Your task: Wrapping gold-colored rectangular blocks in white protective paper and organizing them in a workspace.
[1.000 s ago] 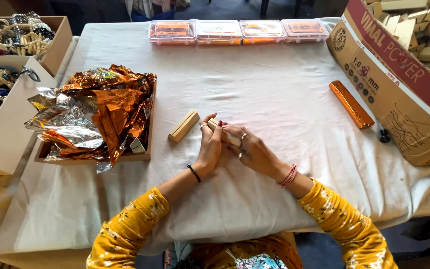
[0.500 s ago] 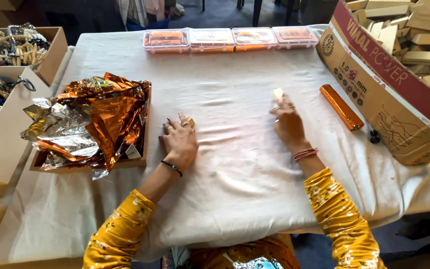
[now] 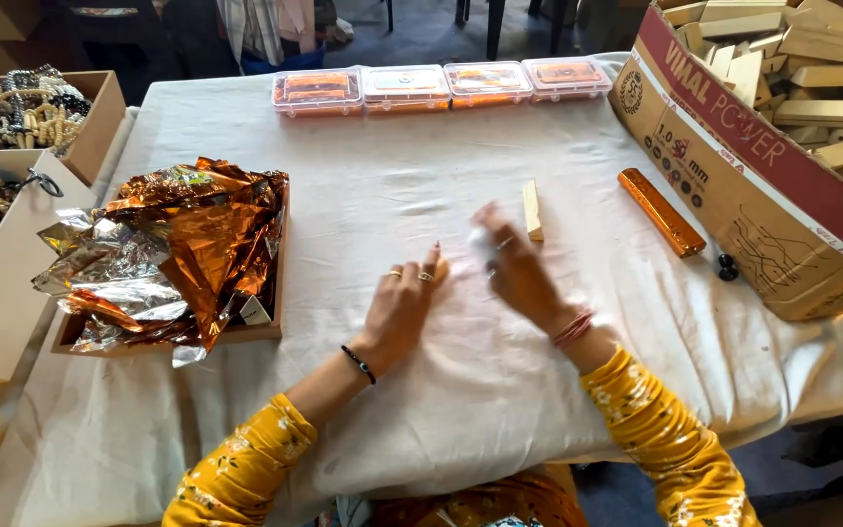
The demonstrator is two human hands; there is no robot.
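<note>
- White cloth covers the worktop (image 3: 363,195); dark floor and chair legs beyond the far edge.
- Far left: two cardboard boxes (image 3: 12,293) w/ bead jewellery inside, one behind the other.
- Left of centre: shallow tray (image 3: 265,327) piled w/ crumpled foil (image 3: 178,249), copper and silver sheets, spilling over the tray's rim.
- Far edge, middle: four clear lidded tubs (image 3: 441,86) in a row, orange contents, touching side by side.
- Left hand (image 3: 402,307): palm down flat on the cloth, fingers together and stretched out, rings on two fingers, dark band at wrist. Holds nothing that shows; a bit of tan at the fingertips, can't tell what it is.
- Right hand (image 3: 514,268): blurred by motion, just right of the left hand, fingers loosely curled, ring visible, red bangles at wrist. Something pale at the fingertips; can't tell if it's gripped.
- Wood block (image 3: 533,210): lies flat on the cloth, long side pointing away from the person, just beside the right hand's fingertips, apart from the left hand.
- Right of block: foil-wrapped bar (image 3: 661,212), copper, lying slanted; small black knob (image 3: 728,265) near its near end.
- Far right: big carton (image 3: 734,195) full of plain wood blocks (image 3: 812,88).
- Both sleeves yellow, floral print.
</note>
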